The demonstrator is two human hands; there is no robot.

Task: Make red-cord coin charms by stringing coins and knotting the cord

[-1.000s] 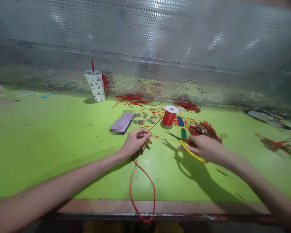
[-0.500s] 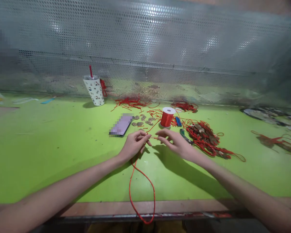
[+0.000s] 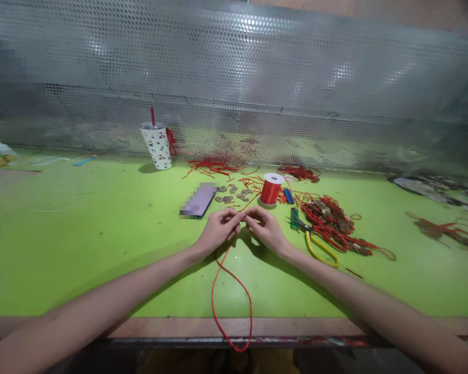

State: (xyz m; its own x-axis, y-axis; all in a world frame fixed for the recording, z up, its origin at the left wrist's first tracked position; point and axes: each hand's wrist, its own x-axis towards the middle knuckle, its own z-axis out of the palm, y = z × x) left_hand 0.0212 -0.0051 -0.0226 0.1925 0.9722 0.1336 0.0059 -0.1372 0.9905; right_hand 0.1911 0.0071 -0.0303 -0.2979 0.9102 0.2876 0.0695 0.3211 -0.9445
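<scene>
My left hand [image 3: 221, 226] is closed in a pinch on a red cord [image 3: 251, 306], whose long loop hangs down past the table's front edge. Touching its fingertips, my right hand [image 3: 265, 228] also pinches at the cord; the exact spot is hidden between the fingers. A thin red strand leads from the hands back toward a spool of red cord [image 3: 272, 191], which stands upright just behind them. Several bronze-coloured coins [image 3: 242, 196] lie beyond the left fingers. Scissors [image 3: 320, 251] with yellow handles rest right of my right hand, beside a green lighter [image 3: 294, 218].
A phone [image 3: 200, 200] lies left of the coins. Farther back stand a patterned tumbler [image 3: 157, 148] with a straw and a heap of red cord scraps [image 3: 214, 166]. At right are a pile of red-corded coins [image 3: 329, 218] and a blue lighter [image 3: 288, 196]. A perforated metal panel [image 3: 234, 104] closes the back.
My right hand has moved left to meet my left hand's fingertips, closing the gap the strand spanned. The scissors' yellow handles have come into sight. The view has shifted slightly.
</scene>
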